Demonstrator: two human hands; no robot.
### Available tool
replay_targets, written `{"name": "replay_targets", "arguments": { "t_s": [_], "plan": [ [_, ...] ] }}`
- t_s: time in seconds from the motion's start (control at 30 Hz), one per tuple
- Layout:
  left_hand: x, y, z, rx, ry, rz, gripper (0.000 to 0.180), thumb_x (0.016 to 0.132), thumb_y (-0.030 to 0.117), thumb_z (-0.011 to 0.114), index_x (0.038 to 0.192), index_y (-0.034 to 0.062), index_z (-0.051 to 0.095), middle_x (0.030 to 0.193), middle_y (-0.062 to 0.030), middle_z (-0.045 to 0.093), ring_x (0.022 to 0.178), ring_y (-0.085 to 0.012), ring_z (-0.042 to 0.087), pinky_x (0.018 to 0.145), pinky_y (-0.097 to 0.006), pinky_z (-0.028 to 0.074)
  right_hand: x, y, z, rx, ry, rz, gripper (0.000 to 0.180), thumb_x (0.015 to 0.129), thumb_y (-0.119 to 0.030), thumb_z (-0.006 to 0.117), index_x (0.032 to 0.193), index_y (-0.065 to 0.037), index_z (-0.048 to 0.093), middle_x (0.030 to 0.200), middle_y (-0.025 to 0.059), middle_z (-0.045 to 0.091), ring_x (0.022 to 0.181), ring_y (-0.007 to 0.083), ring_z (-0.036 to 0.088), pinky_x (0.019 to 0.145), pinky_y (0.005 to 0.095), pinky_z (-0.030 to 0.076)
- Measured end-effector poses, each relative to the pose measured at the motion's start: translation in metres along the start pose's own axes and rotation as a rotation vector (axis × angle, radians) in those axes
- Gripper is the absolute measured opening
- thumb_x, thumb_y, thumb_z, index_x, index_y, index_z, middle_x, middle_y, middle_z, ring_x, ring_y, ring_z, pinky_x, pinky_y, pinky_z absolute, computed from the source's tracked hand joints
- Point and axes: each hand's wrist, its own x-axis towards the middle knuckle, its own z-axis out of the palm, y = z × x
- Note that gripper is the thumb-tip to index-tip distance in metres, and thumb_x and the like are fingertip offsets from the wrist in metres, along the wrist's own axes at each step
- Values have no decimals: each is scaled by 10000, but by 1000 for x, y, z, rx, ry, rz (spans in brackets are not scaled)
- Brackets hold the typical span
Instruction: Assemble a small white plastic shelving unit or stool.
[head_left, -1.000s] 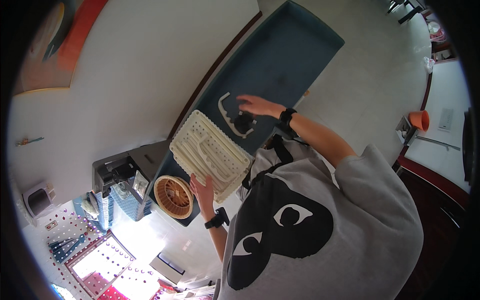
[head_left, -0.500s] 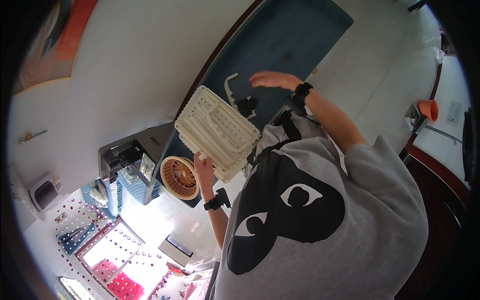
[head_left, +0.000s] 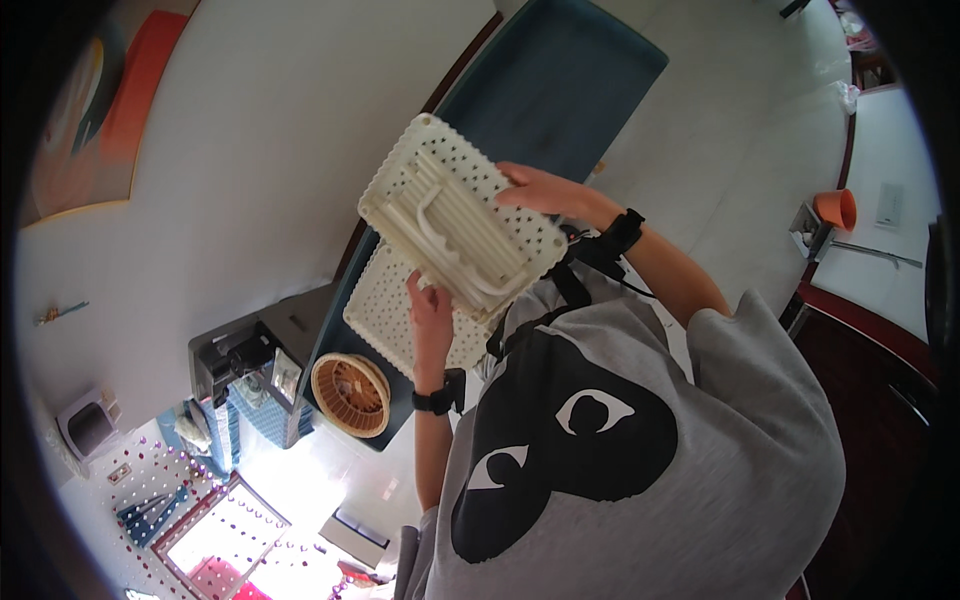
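Observation:
I hold a white perforated plastic tray (head_left: 450, 225) up over a dark blue table (head_left: 560, 90), its ribbed side with a curved handle facing me. My left hand (head_left: 430, 312) grips its near lower edge. My right hand (head_left: 540, 190) grips its right edge. Both wrists wear black bands. A second white perforated tray (head_left: 385, 320) lies flat on the table beneath the raised one. Beside it, at the table's end, sits a round brown woven basket (head_left: 348, 395). My grey shirt with a black heart shape fills the lower right.
A dark cabinet with clutter (head_left: 245, 355) stands by the table's end, next to blue patterned fabric (head_left: 215, 435). An orange cup (head_left: 835, 208) sits on a white counter at the right. A painting (head_left: 95, 120) hangs on the white wall. A dark red cabinet edge runs along the right.
The upper tray has come off the one below and risen toward me, tilting. My right hand left a small dark object on the table and took hold of the tray's edge.

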Motion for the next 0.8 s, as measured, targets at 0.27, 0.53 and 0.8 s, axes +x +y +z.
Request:
{"name": "replay_targets", "arguments": {
  "t_s": [0.27,0.53,0.8],
  "plan": [
    [68,-5,62,-241,-333,74,558,968,276,536,1377,-39,322,1196,-149,546,1105,-217,508,972,-359,398,-58,65,-119,-44,654,-12,524,889,-269,593,1329,-1,493,948,85,656,793,143,607,721,295,487],
    [53,-11,84,700,-19,448,626,798,228,668,1358,88,426,1376,-149,416,1290,-392,341,1077,-501,282,-43,114,-194,-223,799,121,636,884,-415,633,1335,6,478,888,101,631,784,165,599,697,296,485],
    [41,-17,58,534,388,250,533,803,213,661,1290,84,489,1371,-149,425,1320,-376,320,1093,-505,253,19,78,-157,-1112,579,-17,792,871,-568,540,1463,-103,293,1452,231,314,1347,446,265,1071,545,258]
  ]
}}
